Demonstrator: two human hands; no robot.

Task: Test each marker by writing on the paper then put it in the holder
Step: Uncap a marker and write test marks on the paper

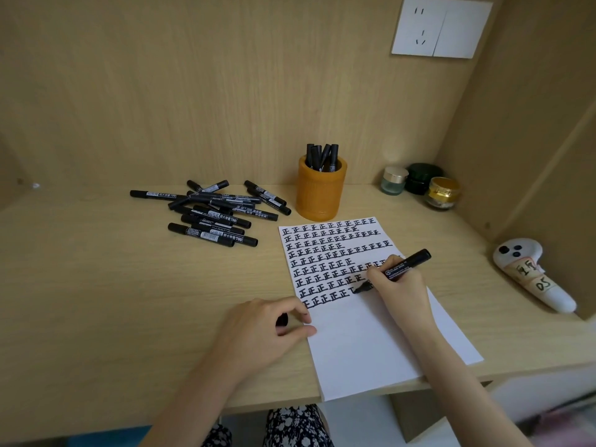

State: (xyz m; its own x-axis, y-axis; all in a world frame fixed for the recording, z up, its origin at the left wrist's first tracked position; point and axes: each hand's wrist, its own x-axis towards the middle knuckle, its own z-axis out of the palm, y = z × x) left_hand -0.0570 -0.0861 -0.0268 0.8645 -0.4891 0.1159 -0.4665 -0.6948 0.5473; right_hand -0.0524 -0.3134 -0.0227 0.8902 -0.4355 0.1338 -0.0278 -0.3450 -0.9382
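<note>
A white sheet of paper (371,333) lies on the wooden desk, its upper half filled with rows of black characters. My right hand (400,285) grips an uncapped black marker (408,262) with its tip on the paper at the end of a row. My left hand (261,327) rests at the paper's left edge and holds a small black cap (282,319) in its curled fingers. An orange holder (319,191) behind the paper contains several black markers (322,156). A pile of several black markers (213,211) lies to the left of the holder.
Three small jars (419,185) stand in the back right corner. A white controller with a handwritten label (532,272) lies at the right, against the side wall. A wall socket (442,25) is high on the back panel. The desk's front edge (258,404) is close to me.
</note>
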